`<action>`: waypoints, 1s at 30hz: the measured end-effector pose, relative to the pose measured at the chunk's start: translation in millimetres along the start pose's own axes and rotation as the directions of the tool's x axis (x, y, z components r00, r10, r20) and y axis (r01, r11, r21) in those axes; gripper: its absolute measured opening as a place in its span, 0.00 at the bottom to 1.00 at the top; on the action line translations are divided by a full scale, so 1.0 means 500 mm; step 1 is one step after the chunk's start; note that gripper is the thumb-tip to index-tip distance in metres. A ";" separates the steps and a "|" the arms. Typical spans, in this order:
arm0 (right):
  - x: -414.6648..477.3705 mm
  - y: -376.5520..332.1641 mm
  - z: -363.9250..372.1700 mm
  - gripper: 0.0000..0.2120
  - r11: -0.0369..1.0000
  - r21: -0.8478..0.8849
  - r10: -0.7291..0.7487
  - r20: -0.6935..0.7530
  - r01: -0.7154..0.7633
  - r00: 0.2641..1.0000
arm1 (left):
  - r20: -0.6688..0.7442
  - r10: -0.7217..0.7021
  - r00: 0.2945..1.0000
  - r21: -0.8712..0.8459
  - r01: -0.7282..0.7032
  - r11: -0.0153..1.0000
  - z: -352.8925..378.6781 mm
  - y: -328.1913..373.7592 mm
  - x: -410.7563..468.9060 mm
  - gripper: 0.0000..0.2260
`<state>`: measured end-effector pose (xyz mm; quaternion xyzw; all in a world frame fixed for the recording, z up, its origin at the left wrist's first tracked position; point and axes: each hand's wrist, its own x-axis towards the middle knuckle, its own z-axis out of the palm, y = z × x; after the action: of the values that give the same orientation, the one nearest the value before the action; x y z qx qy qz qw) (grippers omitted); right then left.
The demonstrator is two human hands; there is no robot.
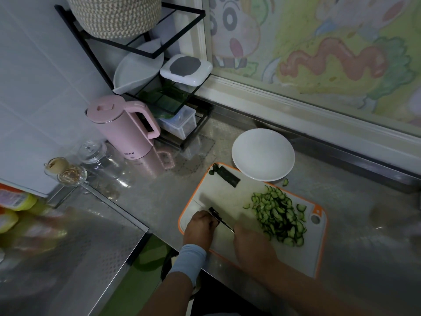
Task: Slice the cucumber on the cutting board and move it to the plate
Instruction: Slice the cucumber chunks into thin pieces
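Curled round the black handle of one knife (215, 214), the left hand (200, 227) grips it over the single cutting board (303, 258), white plastic with an orange rim. The right hand (252, 245) lies on the board by the blurred blade; whether it holds anything I cannot tell. One heap of thin half-moon cucumber slices (280, 215), too many to count, sits on the board's right half, and one stray slice (285, 181) lies on the steel counter (159, 201). One round white plate (263, 153) overlaps the board's far edge
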<state>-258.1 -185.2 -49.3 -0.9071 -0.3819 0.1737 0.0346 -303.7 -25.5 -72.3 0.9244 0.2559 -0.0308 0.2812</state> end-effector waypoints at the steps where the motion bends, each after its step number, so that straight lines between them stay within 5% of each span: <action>1: -0.003 0.009 0.010 0.20 1.000 0.013 -0.006 -0.014 0.007 1.000 | -0.001 -0.003 1.000 0.002 0.003 1.000 0.001 0.000 0.000 0.11; 8: 0.022 0.005 0.025 0.22 0.998 0.063 -0.012 -0.102 0.019 0.995 | 0.001 -0.009 1.000 0.011 0.009 1.000 0.002 0.006 -0.005 0.09; 12: 0.041 -0.003 0.018 0.27 0.999 -0.037 -0.010 -0.025 0.009 1.000 | -0.017 -0.018 1.000 -0.003 0.018 1.000 0.007 0.003 -0.005 0.08; 16: 0.029 -0.009 0.013 0.21 0.996 0.085 0.011 0.024 -0.013 1.000 | -0.019 0.006 1.000 -0.026 -0.007 1.000 -0.004 0.004 -0.008 0.09; 19: 0.019 0.000 0.016 0.18 0.997 0.078 0.020 -0.086 -0.013 0.996 | -0.027 0.033 0.999 -0.029 -0.034 0.999 -0.003 0.002 -0.009 0.10; 28: 0.011 0.005 0.009 0.24 0.999 -0.042 0.023 -0.012 -0.024 1.000 | -0.040 0.070 0.997 -0.008 -0.070 0.997 0.001 -0.007 -0.012 0.10; 30: 0.018 -0.011 0.001 0.18 0.999 -0.018 0.043 -0.014 -0.044 0.999 | -0.016 0.078 0.997 -0.005 -0.078 0.997 -0.003 -0.010 -0.013 0.10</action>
<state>-256.1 -174.8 -51.4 -0.9166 -0.3633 0.1649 0.0253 -311.8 -24.1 -72.3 0.9331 0.2220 -0.0117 0.2826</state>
